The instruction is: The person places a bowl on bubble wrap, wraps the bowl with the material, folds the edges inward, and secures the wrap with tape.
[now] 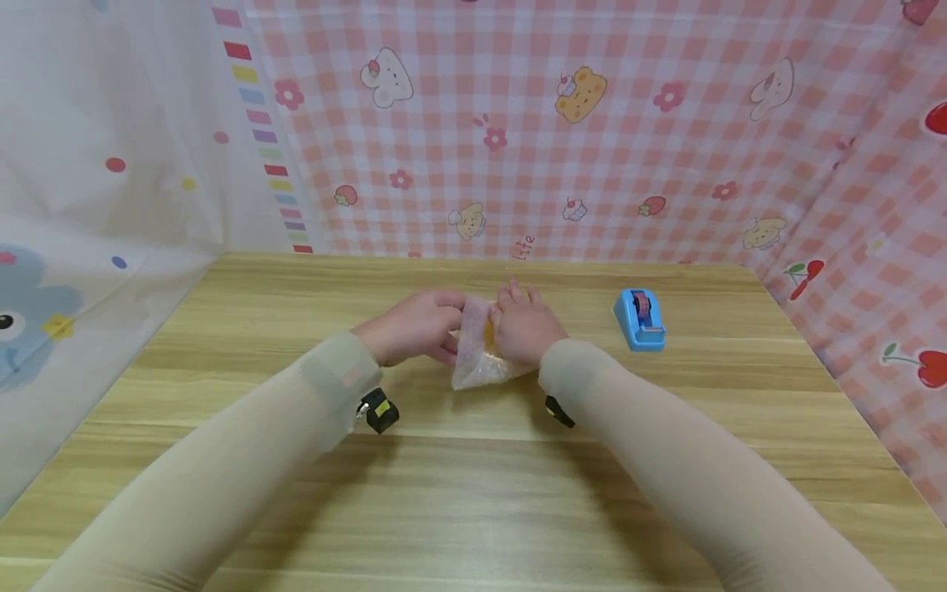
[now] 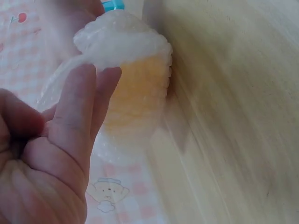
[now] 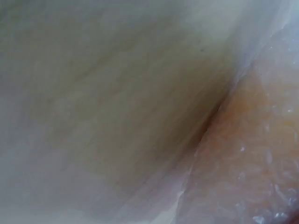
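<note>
Head view: left hand [image 1: 410,326] is resting half-curled, grip unclear, right hand [image 1: 528,329] pressing straight-fingered on bubble wrap [image 1: 473,372], likely light, soft, best edge-held.

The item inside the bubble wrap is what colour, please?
The item looks yellow-orange, clearest in the left wrist view.

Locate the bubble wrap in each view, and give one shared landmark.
Head: bubble wrap near centre, between the left hand and right hand.
Left wrist: wrap left of centre, partly behind the fingers.
Right wrist: wrap along the right side, cut off.
Shared landmark: orange item in the wrap, hazy in wrist views.
</note>
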A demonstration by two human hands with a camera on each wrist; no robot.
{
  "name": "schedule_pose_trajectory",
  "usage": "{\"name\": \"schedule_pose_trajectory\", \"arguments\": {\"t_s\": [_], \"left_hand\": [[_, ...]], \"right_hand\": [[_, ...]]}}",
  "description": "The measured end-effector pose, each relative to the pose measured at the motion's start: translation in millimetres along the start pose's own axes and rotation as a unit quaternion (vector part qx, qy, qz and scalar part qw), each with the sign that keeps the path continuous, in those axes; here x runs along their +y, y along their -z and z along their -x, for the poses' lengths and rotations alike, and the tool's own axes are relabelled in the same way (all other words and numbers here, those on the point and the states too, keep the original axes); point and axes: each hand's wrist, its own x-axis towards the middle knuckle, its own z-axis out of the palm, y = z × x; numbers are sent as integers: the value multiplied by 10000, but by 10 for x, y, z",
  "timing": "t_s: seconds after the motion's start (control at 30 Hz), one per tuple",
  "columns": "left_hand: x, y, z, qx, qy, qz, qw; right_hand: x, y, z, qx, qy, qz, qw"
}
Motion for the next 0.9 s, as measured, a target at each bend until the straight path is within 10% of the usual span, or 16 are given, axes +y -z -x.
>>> {"name": "schedule_pose_trajectory", "arguments": {"t_s": [0.3,0.9], "left_hand": [[-41,-77,-96,-16,-435,-1730,9840],[-245,-234,-216,579,-1089,-4294,8946]], "right_hand": [[88,11,20,174,-42,-834,9964],[116,1,35,430,-817,-2743,9572]]}}
